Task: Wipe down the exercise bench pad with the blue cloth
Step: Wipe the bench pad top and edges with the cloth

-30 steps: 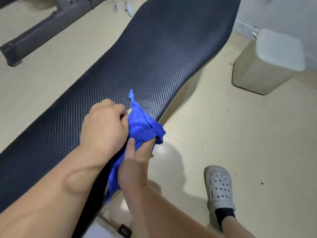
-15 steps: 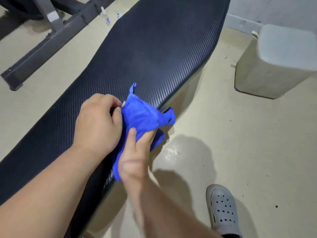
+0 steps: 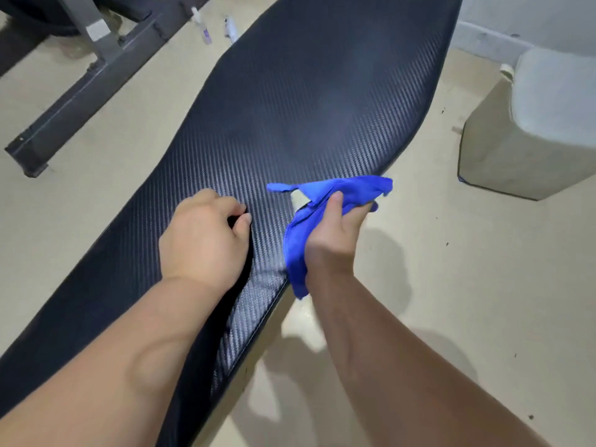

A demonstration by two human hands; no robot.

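Note:
The black carbon-weave bench pad (image 3: 306,101) runs from the lower left to the top right. The crumpled blue cloth (image 3: 335,191) is bunched in my right hand (image 3: 332,233), held at the pad's right edge, partly over the floor, with a tail hanging below the hand. My left hand (image 3: 203,237) rests on the pad to the left of the cloth, apart from it, its fingers curled in with nothing visible in them.
A dark metal frame (image 3: 96,69) lies on the beige floor at the upper left, with two small spray bottles (image 3: 206,27) beside it. A pale square stool (image 3: 535,127) stands to the right of the bench. Floor right of the pad is bare.
My left hand has let go of the cloth and now sits apart on the pad. My right hand has carried the cloth right, toward the pad's edge.

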